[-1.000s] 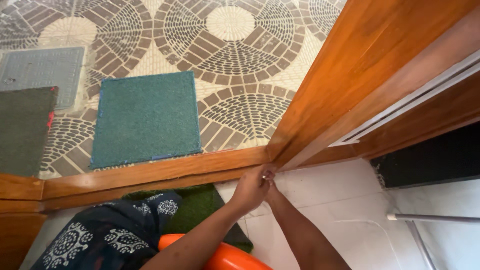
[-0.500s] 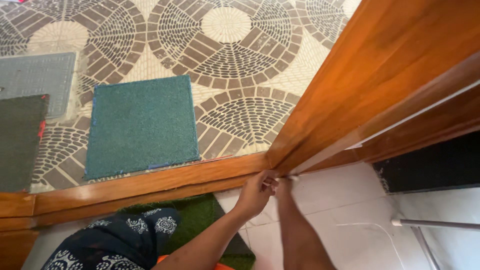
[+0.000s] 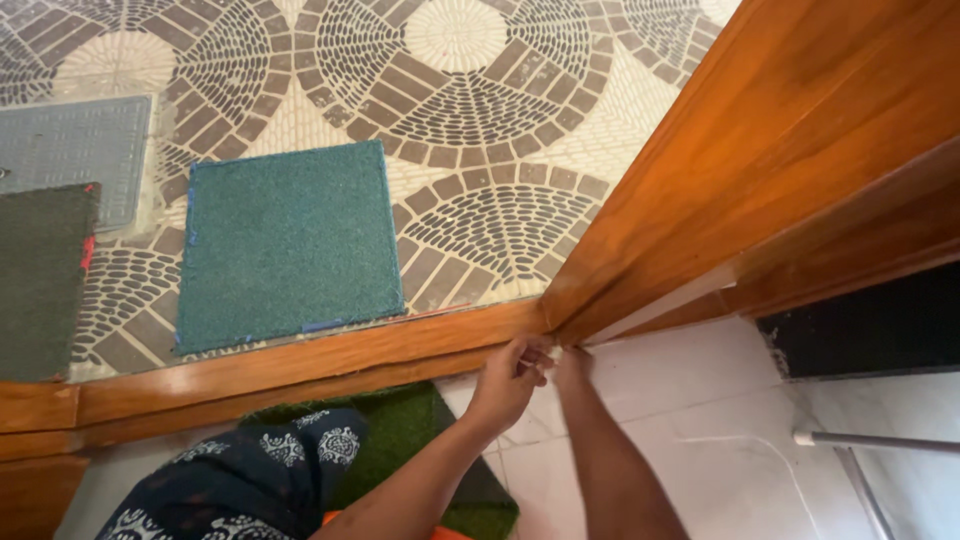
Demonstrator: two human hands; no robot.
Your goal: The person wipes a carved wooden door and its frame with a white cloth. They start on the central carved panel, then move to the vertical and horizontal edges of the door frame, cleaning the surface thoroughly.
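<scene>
The person is down low by the doorway. Both hands meet at the corner where the wooden sill (image 3: 300, 358) joins the door frame (image 3: 760, 170).

The left hand (image 3: 508, 378) is curled up, with its fingers pinched on something small and white (image 3: 553, 352). That white bit is too tiny to name. It sits right at the foot of the frame, touching the white floor (image 3: 700, 400).

The right hand (image 3: 572, 362) is just beside the left one, pressed close to the same corner. Most of it hides behind the left hand, so I cannot tell if it is open or closed. Both arms reach up from the bottom of the view.

Past the sill is a floor of round stone patterns. A teal mat (image 3: 288, 238) lies there, close to the sill. A dark mat (image 3: 42, 280) and a grey mat (image 3: 75, 150) lie off to the left.

On this side, a green grass mat (image 3: 410, 420) lies under the left arm. A dark blue cloth with white prints (image 3: 240, 480) is beside it. A thin metal bar (image 3: 880, 442) is on the right, near a black mesh panel (image 3: 870, 330).
</scene>
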